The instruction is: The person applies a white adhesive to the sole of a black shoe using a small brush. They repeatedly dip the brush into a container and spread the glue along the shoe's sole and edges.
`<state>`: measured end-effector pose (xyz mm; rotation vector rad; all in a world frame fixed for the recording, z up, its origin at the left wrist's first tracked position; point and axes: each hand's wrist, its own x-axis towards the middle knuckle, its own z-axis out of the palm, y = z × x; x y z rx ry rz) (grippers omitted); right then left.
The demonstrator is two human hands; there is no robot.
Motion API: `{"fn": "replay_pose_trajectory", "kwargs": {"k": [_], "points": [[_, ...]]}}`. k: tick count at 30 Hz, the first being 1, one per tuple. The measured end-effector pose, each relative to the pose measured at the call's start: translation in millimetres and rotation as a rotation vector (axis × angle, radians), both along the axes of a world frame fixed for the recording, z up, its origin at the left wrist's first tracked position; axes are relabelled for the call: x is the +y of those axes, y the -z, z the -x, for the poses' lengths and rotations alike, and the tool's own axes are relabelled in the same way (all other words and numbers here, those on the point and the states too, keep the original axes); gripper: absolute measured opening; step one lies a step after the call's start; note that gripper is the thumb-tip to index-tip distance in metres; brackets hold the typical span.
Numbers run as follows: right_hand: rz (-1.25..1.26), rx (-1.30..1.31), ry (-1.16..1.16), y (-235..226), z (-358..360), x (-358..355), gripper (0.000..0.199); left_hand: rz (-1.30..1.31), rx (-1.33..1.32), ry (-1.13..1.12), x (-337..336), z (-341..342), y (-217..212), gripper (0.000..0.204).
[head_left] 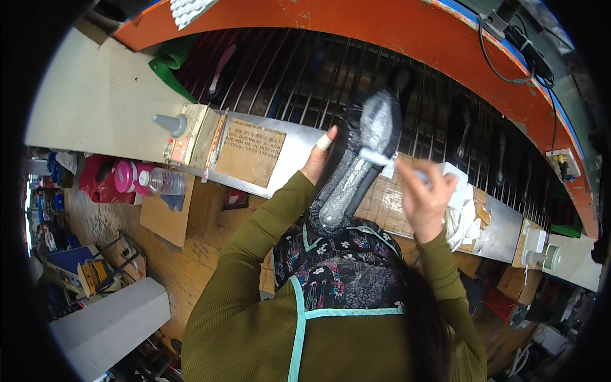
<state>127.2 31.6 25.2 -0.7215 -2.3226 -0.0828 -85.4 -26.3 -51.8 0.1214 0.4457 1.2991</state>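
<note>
A black shoe upper (339,170) is held bottom up and slanting in front of me, its underside streaked with a shiny whitish coating. My left hand (316,158) grips its left side; a white wrap circles one finger, and the other fingers are hidden behind the shoe. On the right, my right hand (428,202) is closed round the handle of a white-headed brush (375,157), slightly blurred. The brush head touches the middle of the underside. Just beyond that hand are a white container (454,181) and a crumpled white cloth (464,224).
A rack of metal rods (293,86) runs beneath an orange frame (267,18), with dark shoe parts on it. Along the metal ledge (299,135) lies a cardboard piece (251,153). A box with a grey cone (170,124) stands left, near a clear plastic bottle (170,181).
</note>
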Motion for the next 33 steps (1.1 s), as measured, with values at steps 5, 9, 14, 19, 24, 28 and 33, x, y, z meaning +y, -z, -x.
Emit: {"fn": "replay_pose_trajectory", "kwargs": {"k": [5,9,14,19,24,28,33], "points": [[0.582,0.033,-0.355,-5.8,8.7,-20.4,0.023,-0.068,0.004,-0.071,7.6,24.7,19.8,0.075],[0.438,0.123,-0.062,15.9,33.1,47.7,0.018,0.048,0.218,-0.128,17.0,26.5,15.0,0.073],[0.027,0.106,0.190,34.3,72.6,98.5,0.018,0.140,0.134,-0.087,27.9,38.1,41.8,0.068],[1.053,0.258,-0.092,71.3,72.6,109.5,0.016,0.175,-0.128,-0.166,58.5,64.1,74.6,0.063],[0.730,0.231,0.372,199.3,70.2,181.6,0.035,0.314,-0.063,-0.375,112.1,123.9,135.8,0.057],[0.681,-0.084,0.421,237.1,98.6,205.4,0.054,-0.346,-0.267,-0.170,153.5,212.6,247.9,0.058],[0.633,-0.206,0.479,289.0,104.0,218.4,0.057,0.293,0.157,-0.791,169.9,190.8,199.4,0.060]]}}
